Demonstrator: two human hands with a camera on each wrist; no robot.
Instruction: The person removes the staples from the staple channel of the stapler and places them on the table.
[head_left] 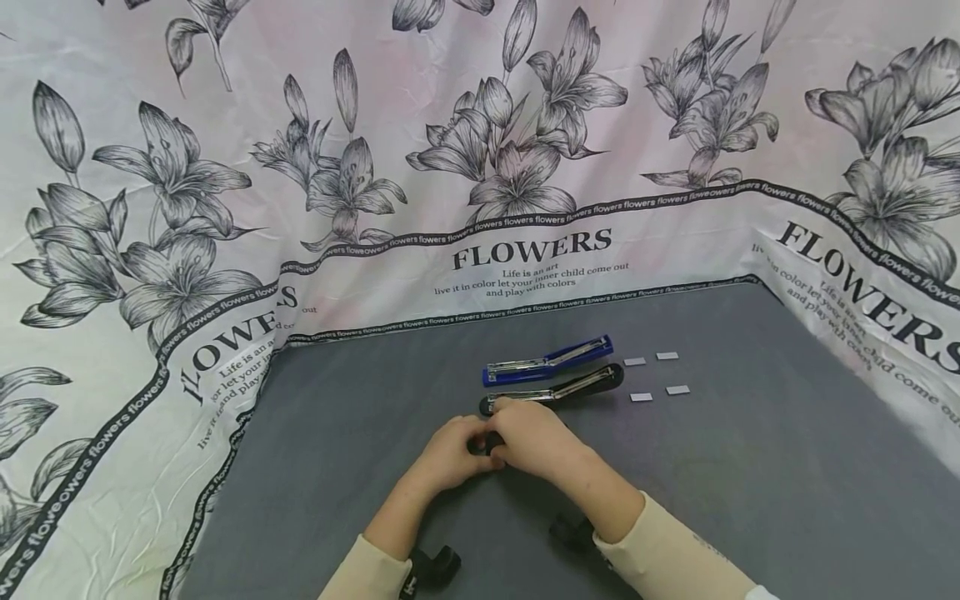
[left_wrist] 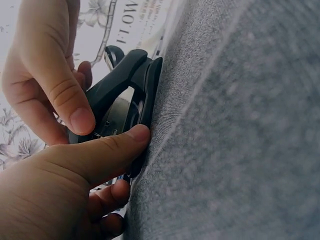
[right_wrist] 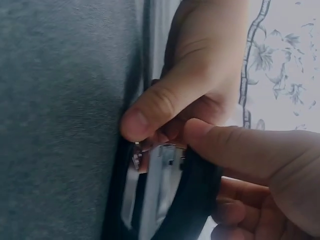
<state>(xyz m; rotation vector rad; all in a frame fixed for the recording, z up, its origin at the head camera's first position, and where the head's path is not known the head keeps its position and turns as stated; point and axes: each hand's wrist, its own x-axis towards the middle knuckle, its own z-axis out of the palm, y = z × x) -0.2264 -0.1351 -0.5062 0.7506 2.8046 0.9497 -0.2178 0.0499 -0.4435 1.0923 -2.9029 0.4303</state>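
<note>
Both hands are on one black stapler (left_wrist: 117, 82), partly opened and standing close above the grey cloth. My left hand (head_left: 450, 454) holds its base, the thumb lying along the base's tip in the left wrist view. With thumb and fingers, my right hand (head_left: 536, 437) grips the front of the upper arm (right_wrist: 197, 187). A gap with the metal inside shows between arm and base. In the head view the hands mostly cover this stapler. Just beyond them lies a second black stapler (head_left: 600, 381), spread open, and behind it a blue stapler (head_left: 581, 353), also spread open.
Several small whitish strips (head_left: 677, 390) lie right of the two spread staplers. Grey cloth (head_left: 360, 392) covers the table. A flower-printed curtain (head_left: 375, 283) rises along its back and sides. Dark wrist devices (head_left: 438, 568) sit below the forearms.
</note>
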